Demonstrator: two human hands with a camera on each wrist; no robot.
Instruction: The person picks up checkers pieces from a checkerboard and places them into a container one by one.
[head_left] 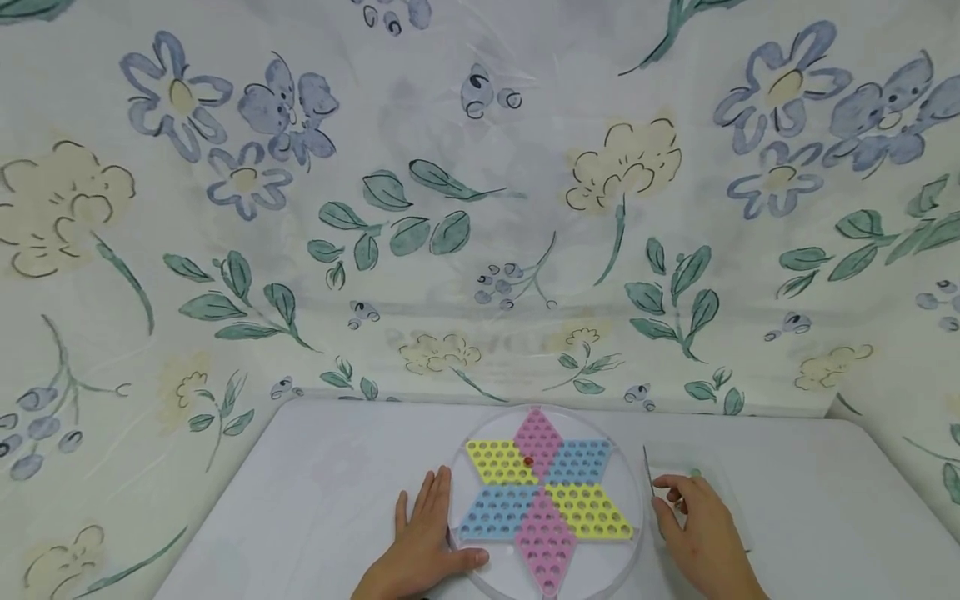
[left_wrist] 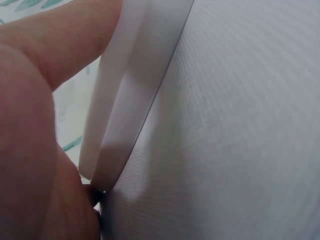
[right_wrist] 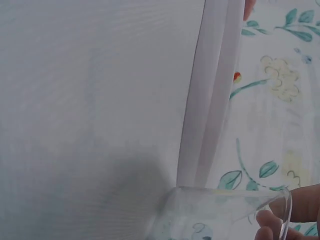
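Observation:
A round white Chinese checkers board (head_left: 480, 567) with a pink, yellow and blue star of holes lies on the table. One red marble (head_left: 528, 461) sits near its upper pink point; in the right wrist view this marble (right_wrist: 237, 77) peeks over the rim. My left hand (head_left: 420, 542) rests along the board's left edge, fingers straight, thumb (left_wrist: 60, 42) on the rim. To the right, my right hand (head_left: 701, 525) is over a clear plastic box (right_wrist: 220, 200). Its thumb and index fingertips pinch a thin dark rod (head_left: 648, 468), whose kind is unclear. A greenish marble (head_left: 696, 472) shows behind the fingers.
The white table (head_left: 315, 475) has its far edge against floral-patterned cloth (head_left: 450, 275), which also rises at both sides. The clear box stands close to the board's right rim, and the right hand hides much of its inside.

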